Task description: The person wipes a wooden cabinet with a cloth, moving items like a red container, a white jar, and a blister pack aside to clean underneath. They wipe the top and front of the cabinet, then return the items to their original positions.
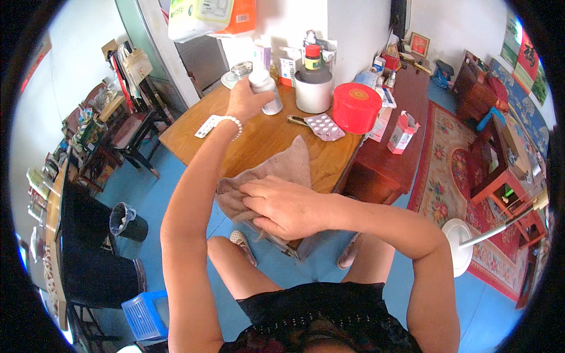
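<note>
At the back of the wooden table [247,154], my left hand [247,99] is wrapped around a white and silver bottle [273,102] that stands upright. A beaded bracelet circles that wrist. My right hand [284,209] presses a brown cloth [287,163] onto the near end of the table, fingers bent into it. Part of the cloth hangs over the edge. Beside my left wrist lies a white blister pack [205,127]. Another blister pack [325,127] with white tablets sits to the right, close to a round red tin [356,108].
A white canister [313,95] with a red-capped jar [312,57] above it stands at the back. Red-brown furniture [384,156] adjoins the table on the right, bearing an opened carton [402,134]. A black bin [129,223] and a blue plastic stool [143,315] are at left.
</note>
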Action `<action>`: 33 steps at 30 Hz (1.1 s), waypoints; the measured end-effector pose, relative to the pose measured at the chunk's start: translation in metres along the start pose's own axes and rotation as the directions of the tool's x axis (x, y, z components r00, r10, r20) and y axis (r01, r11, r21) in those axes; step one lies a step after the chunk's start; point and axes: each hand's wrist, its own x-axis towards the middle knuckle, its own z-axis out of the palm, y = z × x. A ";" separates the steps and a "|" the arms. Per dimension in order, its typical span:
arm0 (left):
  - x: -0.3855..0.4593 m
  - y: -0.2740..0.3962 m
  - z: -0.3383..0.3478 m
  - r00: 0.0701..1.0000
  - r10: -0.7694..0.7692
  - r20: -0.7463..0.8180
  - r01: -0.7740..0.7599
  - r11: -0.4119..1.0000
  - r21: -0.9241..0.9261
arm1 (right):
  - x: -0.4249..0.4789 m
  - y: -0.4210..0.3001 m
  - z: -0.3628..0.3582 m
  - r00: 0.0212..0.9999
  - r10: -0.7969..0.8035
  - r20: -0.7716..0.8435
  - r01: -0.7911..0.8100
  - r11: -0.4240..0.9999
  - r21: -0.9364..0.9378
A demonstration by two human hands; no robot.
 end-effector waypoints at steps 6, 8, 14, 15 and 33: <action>0.019 0.001 0.022 0.997 0.069 -0.019 -0.067 0.996 0.067 | -0.011 -0.017 -0.001 0.986 0.116 -0.124 -0.147 0.948 -0.281; 0.032 -0.012 0.037 0.995 0.085 -0.050 -0.079 0.991 0.104 | -0.013 -0.022 0.000 0.967 0.178 -0.181 -0.228 0.922 -0.312; 0.043 -0.016 0.052 0.982 0.107 -0.153 -0.085 0.987 0.139 | -0.011 -0.024 0.001 0.941 0.292 -0.173 -0.333 0.891 -0.308; 0.048 -0.020 0.057 0.989 0.073 -0.131 -0.050 0.984 0.171 | -0.011 -0.024 0.000 0.941 0.306 -0.147 -0.338 0.888 -0.311; -0.053 -0.096 -0.092 0.996 -0.034 0.080 -0.019 0.808 0.588 | 0.002 -0.018 -0.008 0.903 0.420 0.088 -0.360 0.854 -0.375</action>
